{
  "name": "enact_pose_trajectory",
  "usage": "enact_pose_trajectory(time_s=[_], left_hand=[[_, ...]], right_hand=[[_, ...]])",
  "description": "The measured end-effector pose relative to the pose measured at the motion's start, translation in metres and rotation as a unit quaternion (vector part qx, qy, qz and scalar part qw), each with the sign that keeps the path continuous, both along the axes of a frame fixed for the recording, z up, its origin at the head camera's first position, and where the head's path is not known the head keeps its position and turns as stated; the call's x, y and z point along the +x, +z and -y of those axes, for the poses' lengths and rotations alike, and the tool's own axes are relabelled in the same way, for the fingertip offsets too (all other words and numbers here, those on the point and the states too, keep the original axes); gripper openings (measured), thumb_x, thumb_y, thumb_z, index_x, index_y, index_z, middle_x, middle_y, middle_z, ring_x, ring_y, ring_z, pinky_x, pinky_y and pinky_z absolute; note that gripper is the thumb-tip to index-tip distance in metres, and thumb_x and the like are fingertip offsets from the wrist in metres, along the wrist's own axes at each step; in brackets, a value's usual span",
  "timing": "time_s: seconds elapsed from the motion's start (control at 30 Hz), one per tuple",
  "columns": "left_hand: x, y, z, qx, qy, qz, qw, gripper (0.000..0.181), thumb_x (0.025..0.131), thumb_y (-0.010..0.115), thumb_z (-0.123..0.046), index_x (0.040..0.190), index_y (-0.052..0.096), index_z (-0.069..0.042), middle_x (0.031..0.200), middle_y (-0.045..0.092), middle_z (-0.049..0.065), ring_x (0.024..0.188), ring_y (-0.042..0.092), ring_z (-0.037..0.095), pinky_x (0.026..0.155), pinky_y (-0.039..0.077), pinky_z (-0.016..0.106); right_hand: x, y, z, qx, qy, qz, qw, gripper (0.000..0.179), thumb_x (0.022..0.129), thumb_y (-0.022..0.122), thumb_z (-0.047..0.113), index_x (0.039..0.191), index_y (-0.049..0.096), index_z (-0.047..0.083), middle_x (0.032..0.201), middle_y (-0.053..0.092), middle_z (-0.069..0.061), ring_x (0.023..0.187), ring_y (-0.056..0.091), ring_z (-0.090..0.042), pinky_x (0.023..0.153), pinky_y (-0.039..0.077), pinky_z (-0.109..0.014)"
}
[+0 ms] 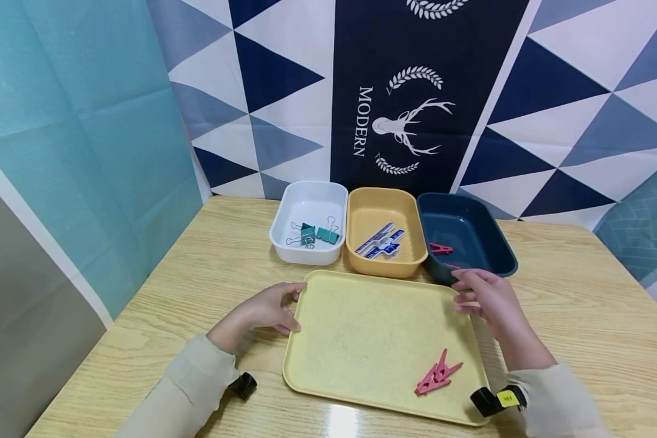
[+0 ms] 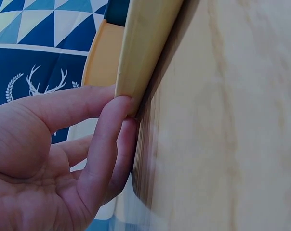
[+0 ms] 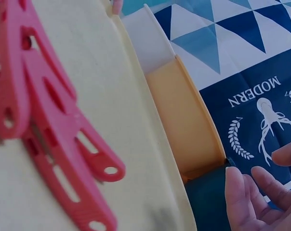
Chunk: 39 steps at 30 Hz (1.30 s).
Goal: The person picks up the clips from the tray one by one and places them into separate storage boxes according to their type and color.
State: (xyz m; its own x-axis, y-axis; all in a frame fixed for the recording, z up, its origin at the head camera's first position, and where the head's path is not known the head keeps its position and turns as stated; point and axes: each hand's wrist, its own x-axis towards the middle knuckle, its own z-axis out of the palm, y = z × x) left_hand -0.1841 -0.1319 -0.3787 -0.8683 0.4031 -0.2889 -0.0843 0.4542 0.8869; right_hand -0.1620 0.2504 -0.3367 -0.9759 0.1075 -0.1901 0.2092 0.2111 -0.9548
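A pale yellow tray (image 1: 372, 340) lies on the table, with pink clothespins (image 1: 434, 381) near its front right corner. They loom large in the right wrist view. My left hand (image 1: 268, 309) grips the tray's left rim; in the left wrist view its fingertips meet at that edge. My right hand (image 1: 487, 295) hovers by the back right corner of the tray, in front of the dark blue bin (image 1: 506, 255), its fingers loosely spread and holding nothing. Red-pink clothespins (image 1: 440, 249) are partly visible inside that bin.
Along the back, left of the dark blue bin, stand a white bin (image 1: 312, 193) with green binder clips (image 1: 327, 235) and a yellow-orange bin (image 1: 383, 198) with blue-and-white clips (image 1: 382, 244). A patterned cloth (image 1: 285, 79) hangs behind the wooden table (image 1: 197, 267).
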Motion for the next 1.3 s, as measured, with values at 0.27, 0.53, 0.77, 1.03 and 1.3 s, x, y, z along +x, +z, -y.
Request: enact_pose_trajectory(time_s=[0.27,0.53,0.77,1.03,1.3], left_hand=[[0.0,0.0,0.001,0.001,-0.004,-0.002,1.0,0.084,0.069,0.073,0.014,0.142,0.037,-0.004,0.117,0.042,0.011,0.068,0.051,0.018,0.06,0.058,0.032],[0.0,0.0,0.001,-0.004,-0.002,-0.003,1.0,0.083,0.069,0.073,0.013,0.142,0.037,-0.005,0.117,0.042,0.011,0.067,0.051,0.018,0.059,0.058,0.032],[-0.001,0.0,0.001,-0.007,-0.001,0.0,1.0,0.083,0.069,0.073,0.013,0.142,0.037,-0.006,0.116,0.042,0.011,0.067,0.05,0.018,0.059,0.058,0.031],[0.0,0.0,0.001,0.002,-0.006,0.003,1.0,0.083,0.069,0.072,0.014,0.142,0.036,-0.004,0.115,0.041,0.011,0.066,0.05,0.017,0.06,0.058,0.032],[0.0,-0.002,0.001,0.015,-0.01,0.008,0.9998,0.082,0.07,0.07,0.015,0.142,0.034,-0.001,0.115,0.04,0.012,0.066,0.054,0.017,0.06,0.058,0.033]], right_hand=[[0.008,-0.005,0.001,-0.023,0.017,-0.008,0.9996,0.029,0.096,0.05,0.028,0.108,0.06,0.003,0.085,0.057,-0.004,0.065,0.06,-0.014,0.063,0.059,-0.031],[0.013,-0.009,0.003,0.026,0.026,0.007,0.9993,0.052,0.097,0.046,0.029,0.127,0.043,-0.013,0.09,0.058,-0.008,0.069,0.061,-0.018,0.064,0.059,-0.032],[0.018,-0.015,0.002,0.043,0.034,0.0,0.9985,0.048,0.097,0.046,0.025,0.123,0.045,-0.015,0.09,0.058,-0.009,0.069,0.061,-0.019,0.065,0.059,-0.032],[0.023,-0.018,0.001,0.061,0.047,0.017,0.9969,0.051,0.098,0.046,0.028,0.125,0.044,-0.015,0.097,0.058,-0.013,0.072,0.06,-0.018,0.067,0.058,-0.033],[0.028,-0.022,0.001,0.04,0.044,0.027,0.9978,0.043,0.096,0.05,0.022,0.12,0.049,-0.013,0.091,0.058,-0.007,0.07,0.059,-0.016,0.066,0.058,-0.034]])
